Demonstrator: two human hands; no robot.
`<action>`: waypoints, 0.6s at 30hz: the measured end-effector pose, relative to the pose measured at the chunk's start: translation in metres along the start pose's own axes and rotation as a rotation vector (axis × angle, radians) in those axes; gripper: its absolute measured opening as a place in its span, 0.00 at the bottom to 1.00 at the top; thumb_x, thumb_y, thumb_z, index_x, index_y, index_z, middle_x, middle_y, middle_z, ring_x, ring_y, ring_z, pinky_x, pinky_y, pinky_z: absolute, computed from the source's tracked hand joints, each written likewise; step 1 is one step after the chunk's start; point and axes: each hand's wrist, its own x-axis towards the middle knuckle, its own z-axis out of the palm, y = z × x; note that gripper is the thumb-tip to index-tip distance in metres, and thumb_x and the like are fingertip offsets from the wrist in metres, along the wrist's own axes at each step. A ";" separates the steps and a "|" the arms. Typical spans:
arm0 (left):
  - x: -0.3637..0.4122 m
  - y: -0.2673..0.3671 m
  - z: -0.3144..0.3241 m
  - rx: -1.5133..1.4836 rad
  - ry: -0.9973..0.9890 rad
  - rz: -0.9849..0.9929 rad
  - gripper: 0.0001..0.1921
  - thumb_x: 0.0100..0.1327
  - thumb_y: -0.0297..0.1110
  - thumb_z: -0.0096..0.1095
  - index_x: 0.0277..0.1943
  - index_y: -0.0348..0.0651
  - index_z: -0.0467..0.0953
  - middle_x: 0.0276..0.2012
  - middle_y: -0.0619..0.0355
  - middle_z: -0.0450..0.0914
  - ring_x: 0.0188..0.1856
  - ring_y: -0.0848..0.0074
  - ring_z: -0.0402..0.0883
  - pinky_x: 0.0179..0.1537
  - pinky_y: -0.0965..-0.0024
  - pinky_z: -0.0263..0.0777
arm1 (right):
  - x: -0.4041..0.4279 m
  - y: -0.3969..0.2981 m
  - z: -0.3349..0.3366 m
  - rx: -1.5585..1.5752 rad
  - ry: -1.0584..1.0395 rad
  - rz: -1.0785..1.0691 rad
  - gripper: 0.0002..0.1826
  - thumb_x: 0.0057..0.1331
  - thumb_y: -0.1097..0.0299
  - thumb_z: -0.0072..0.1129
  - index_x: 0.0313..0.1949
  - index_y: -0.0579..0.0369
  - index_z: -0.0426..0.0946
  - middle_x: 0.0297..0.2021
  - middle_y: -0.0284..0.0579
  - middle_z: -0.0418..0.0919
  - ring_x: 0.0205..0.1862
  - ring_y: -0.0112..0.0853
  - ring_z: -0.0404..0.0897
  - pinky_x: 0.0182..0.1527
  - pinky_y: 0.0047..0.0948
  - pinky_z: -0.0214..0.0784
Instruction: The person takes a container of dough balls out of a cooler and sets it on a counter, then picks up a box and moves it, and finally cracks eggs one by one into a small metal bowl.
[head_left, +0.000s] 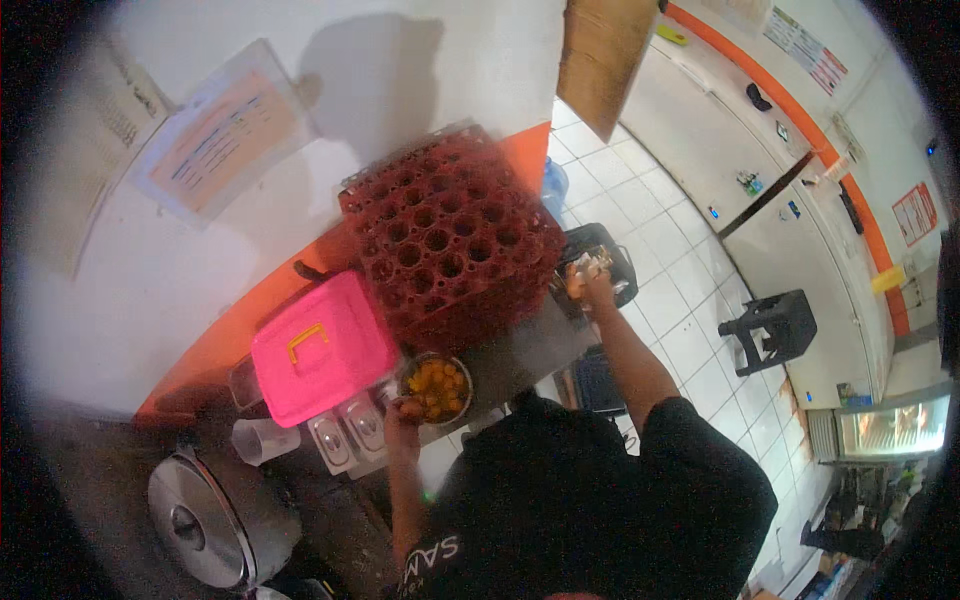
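My left hand (406, 414) grips the near left rim of a round metal bowl (468, 384) on the counter. Rounded orange-yellow pieces (435, 386), which look like egg yolks, fill much of the bowl. To the right, my right hand (596, 285) reaches over a black bin (625, 281) with pale and orange-brown scraps, perhaps eggshells, in it; whether the fingers hold anything is unclear. A tall stack of dark red egg trays (450, 232) stands beyond the bowl. Left of the bowl is a bright pink lid (330, 375) with a yellow handle.
Small lidded steel containers (330, 442), a translucent cup (262, 441) and a large lidded steel pot (217, 517) are at left. A wall rises behind the trays. On the tiled floor (682, 300) at right is a black crate (776, 330), beside white chest freezers (795, 277).
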 end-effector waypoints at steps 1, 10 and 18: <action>0.005 0.004 0.011 0.004 -0.087 0.028 0.15 0.67 0.43 0.48 0.47 0.40 0.70 0.34 0.56 0.77 0.35 0.75 0.76 0.33 0.72 0.70 | 0.017 0.017 -0.016 0.444 0.130 0.176 0.09 0.61 0.60 0.55 0.37 0.49 0.77 0.29 0.38 0.78 0.32 0.32 0.75 0.35 0.36 0.66; -0.005 0.147 0.198 0.263 -0.249 0.156 0.20 0.65 0.40 0.55 0.54 0.33 0.72 0.31 0.62 0.77 0.29 0.81 0.73 0.30 0.78 0.68 | 0.083 -0.101 -0.291 1.360 -0.249 0.226 0.19 0.62 0.60 0.56 0.45 0.63 0.78 0.31 0.42 0.80 0.29 0.26 0.73 0.33 0.28 0.67; -0.010 0.174 0.213 0.329 -0.149 0.225 0.22 0.63 0.34 0.60 0.57 0.31 0.70 0.46 0.54 0.78 0.45 0.77 0.76 0.45 0.74 0.71 | 0.068 -0.124 -0.328 1.360 -0.135 0.187 0.18 0.61 0.71 0.51 0.50 0.62 0.75 0.36 0.40 0.79 0.33 0.25 0.76 0.32 0.22 0.67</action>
